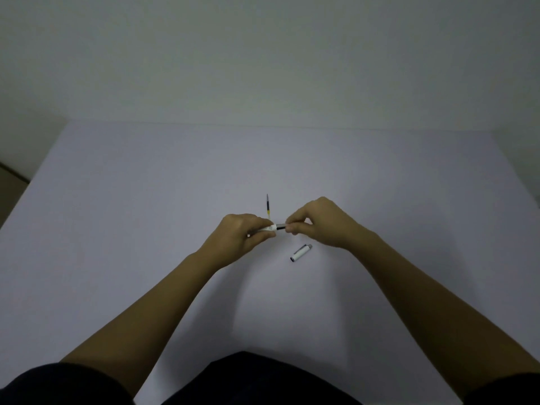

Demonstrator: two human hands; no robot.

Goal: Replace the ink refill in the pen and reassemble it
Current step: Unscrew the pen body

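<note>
Pen barrel (270, 228) in left hand (242, 236) grip; right hand (320, 225) pinches dark tip section (281, 227); no legible writing.

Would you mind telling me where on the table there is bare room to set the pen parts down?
The table is bare left of the left hand and right of the right hand, out to the edges. The far strip beyond the ink refill is free too. The centre is crowded: both hands on the pen, with the pen cap just nearer.

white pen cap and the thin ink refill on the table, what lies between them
In the head view, both hands: the left hand and right hand gripping the white pen barrel lie between the white pen cap and thin ink refill.
</note>
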